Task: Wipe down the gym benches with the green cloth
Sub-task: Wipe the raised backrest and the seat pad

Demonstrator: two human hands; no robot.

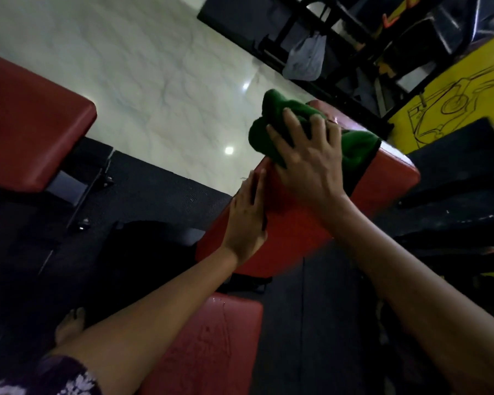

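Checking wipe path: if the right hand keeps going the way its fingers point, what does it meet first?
The right hand presses the green cloth on the red bench pad; straight on, the bunched cloth, then the pad's far edge, probably open floor beyond.

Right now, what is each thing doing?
Green cloth: bunched, pressed on the bench under the right hand.
Right hand: fingers spread flat on the cloth.
Left hand: straight fingers resting against the bench's side.
Red bench pad: tilted, being wiped.
Plastic bag: hanging from the black frame.

green cloth (271, 129), red bench pad (294, 223), yellow wall w/ black line art (451, 106), white marbled floor (143, 81), dark floral sleeve (57, 377)
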